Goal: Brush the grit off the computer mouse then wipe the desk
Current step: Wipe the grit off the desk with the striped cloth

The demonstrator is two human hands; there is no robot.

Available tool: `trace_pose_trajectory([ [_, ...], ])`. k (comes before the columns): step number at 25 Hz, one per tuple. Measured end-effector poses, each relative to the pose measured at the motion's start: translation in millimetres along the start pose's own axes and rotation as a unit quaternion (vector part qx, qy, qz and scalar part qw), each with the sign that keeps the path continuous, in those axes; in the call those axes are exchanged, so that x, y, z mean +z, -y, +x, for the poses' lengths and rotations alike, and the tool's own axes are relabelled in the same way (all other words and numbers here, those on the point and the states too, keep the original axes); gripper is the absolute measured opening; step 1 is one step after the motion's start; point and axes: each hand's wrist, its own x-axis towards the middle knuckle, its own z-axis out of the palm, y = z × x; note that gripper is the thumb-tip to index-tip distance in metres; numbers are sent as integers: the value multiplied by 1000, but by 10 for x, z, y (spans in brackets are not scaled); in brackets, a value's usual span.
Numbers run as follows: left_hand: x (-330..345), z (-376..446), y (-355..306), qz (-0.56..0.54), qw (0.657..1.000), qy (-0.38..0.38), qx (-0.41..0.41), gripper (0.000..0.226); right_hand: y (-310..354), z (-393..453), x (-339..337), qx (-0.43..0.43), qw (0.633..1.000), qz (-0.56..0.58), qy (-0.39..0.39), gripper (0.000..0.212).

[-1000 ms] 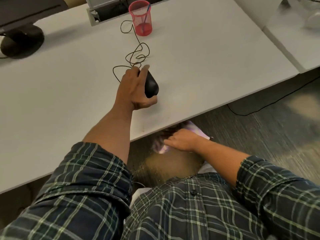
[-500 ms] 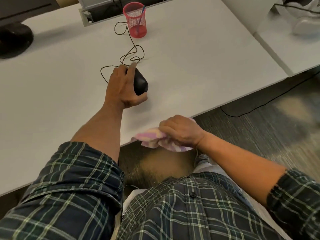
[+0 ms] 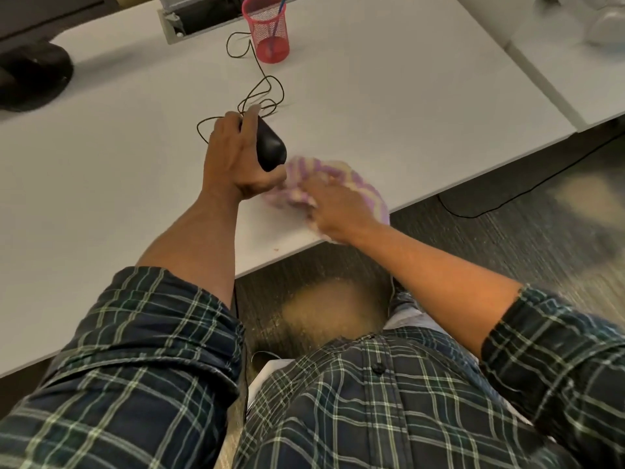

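- Left hand (image 3: 236, 157) wraps the black mouse (image 3: 270, 147), fingers over the top and thumb under the near end. The mouse looks tilted up off the white desk (image 3: 389, 106); whether any part rests on the surface I cannot tell.
- Right hand (image 3: 333, 206) lies on a pink-and-yellow striped cloth (image 3: 348, 179) spread on the desk just beside the mouse, near the front edge. Motion blur hides the fingers, so I cannot tell whether they lie flat on the cloth or bunch it.
- Risk: the cloth runs into the left thumb and the mouse. That could jolt the grip, and the mouse might slip and knock the desk.
- Risk: the cord (image 3: 260, 96) lies in loose loops behind the mouse, running back past the red mesh cup (image 3: 267, 28). A wide sweep of the cloth could snag a loop. A hard tug might tip the cup and the pen in it.
- Risk: the cloth overhangs the front edge. A stroke toward the body likely pushes grit onto the lap or the floor (image 3: 324, 309), where a pale patch already shows.
- Risk: a small speck (image 3: 276, 249) sits near the desk edge, short of the cloth, and is easily missed.
- Risk: grit left on the mouse could drop back onto wiped desk when it is set down.
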Motion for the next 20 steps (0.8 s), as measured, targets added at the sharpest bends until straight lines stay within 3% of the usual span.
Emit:
trace_pose_trajectory([
  [3,-16,6,-30,-5,1000,-9,-10,104,205,-95,349,-219,971,-93,19,39],
  [5,-17,15,-49,-7,1000,-12,-5,104,127,-300,545,-358,924,-113,69,42],
  [7,15,19,-69,-7,1000,-8,2,104,-141,-529,665,-458,864,-130,165,23],
  [8,33,15,-75,-6,1000,-4,6,104,-306,-615,666,-452,857,-145,201,14],
  [9,54,7,-86,-6,1000,1,10,104,-479,-668,616,-396,880,-157,209,13],
  [11,96,9,-112,-3,1000,9,15,105,-816,-663,419,-241,948,-160,135,15],
  [12,125,5,-140,-2,1000,17,17,105,-960,-651,305,-194,963,-161,98,13],
  [17,216,105,-318,-17,999,28,29,105,-1183,-693,-337,-144,985,-85,38,17],
  [20,244,208,-398,-19,999,28,37,106,-1366,-766,-688,-35,990,-26,-134,14],
])
